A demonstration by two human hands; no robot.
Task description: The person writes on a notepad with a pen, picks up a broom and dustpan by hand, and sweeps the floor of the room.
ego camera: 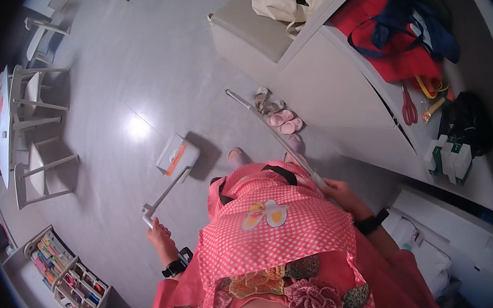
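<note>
My left hand (160, 237) is closed around the upper end of a long-handled dustpan (191, 153). Its white pan, marked with an orange strip, hangs low over or rests on the floor; I cannot tell which. My right hand (340, 194) grips a long pale pole (271, 132), perhaps a broom handle, slanting forward past my body. The far tip (234, 95) is near the cabinet base, and no bristles can be made out. A pink checked apron (285, 216) covers my front, and a pink slipper (238, 156) shows below its hem.
Small sandals (261, 99) and pink clogs (281, 118) sit by the white cabinet (325, 90). A cushioned bench (251, 23) bears a cream bag (289, 3). Red-handled scissors (409, 109) lie on the shelf. White chairs (37, 168) and a toy rack (81, 287) stand left.
</note>
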